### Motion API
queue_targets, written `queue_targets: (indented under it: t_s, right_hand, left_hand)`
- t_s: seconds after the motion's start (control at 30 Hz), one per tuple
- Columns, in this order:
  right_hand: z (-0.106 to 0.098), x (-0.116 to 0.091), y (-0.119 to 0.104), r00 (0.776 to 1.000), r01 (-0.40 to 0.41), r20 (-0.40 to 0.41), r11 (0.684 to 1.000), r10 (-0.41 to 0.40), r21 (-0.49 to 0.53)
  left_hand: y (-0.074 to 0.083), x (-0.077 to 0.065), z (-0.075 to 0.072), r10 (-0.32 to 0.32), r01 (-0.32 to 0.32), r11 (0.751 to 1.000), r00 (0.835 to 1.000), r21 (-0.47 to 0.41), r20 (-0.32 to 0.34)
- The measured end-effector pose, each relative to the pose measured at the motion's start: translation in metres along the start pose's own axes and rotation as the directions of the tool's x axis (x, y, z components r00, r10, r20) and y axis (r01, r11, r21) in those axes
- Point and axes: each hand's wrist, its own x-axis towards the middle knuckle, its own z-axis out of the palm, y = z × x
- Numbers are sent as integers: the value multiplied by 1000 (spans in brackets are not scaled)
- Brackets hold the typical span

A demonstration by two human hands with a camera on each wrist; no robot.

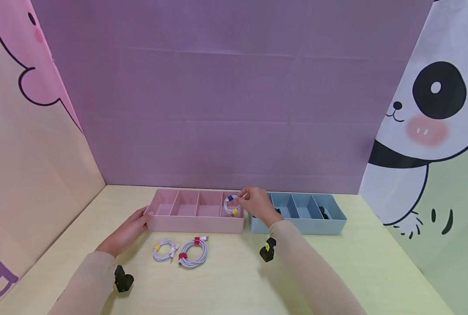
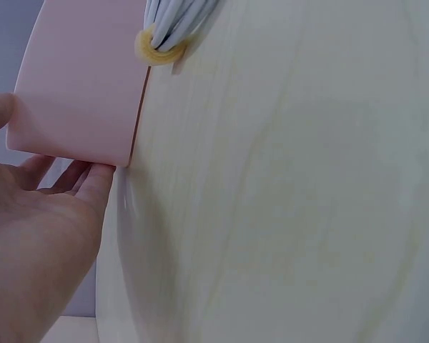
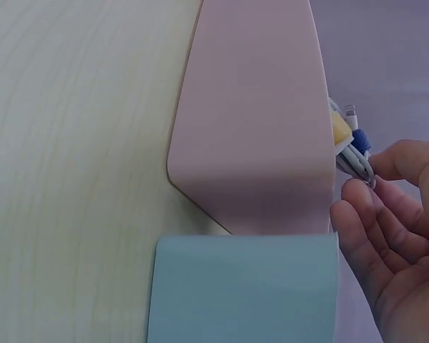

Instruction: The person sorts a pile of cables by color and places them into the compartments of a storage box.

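My right hand point(image 1: 257, 204) pinches a small coiled white charging cable point(image 1: 226, 205) with a blue tie and a yellow tie. It holds the coil at the rightmost compartment of the pink divided box point(image 1: 196, 224); in the right wrist view the coiled cable point(image 3: 354, 164) shows just beyond the box's rim, between thumb and fingers. At the box's left end, my left hand point(image 1: 133, 227) grips the corner, thumb near the rim and fingers against the end wall, as the left wrist view shows.
A blue divided box point(image 1: 305, 226) with a few black items inside stands right of the pink one. In front lie a coiled cable with a yellow tie point(image 1: 163, 258) and a larger coil with red ties point(image 1: 196, 263). A purple panel point(image 1: 218, 109) rises behind.
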Motion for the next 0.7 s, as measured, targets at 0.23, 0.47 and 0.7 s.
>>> queue_targets:
  t_s: [0.23, 0.47, 0.7]
  right_hand:
    - [1, 0, -1, 1000, 2, -7, 1000, -2, -8]
    - [1, -2, -4, 1000, 27, -14, 1000, -27, -12]
    - [1, -4, -6, 996, 88, -8, 995, -89, -39]
  left_hand:
    - [0, 0, 0, -3, 3, 1000, 1000, -2, -2]
    - [-1, 1, 0, -7, 7, 1000, 1000, 3, -4]
    - [0, 0, 0, -9, 9, 1000, 1000, -1, -5]
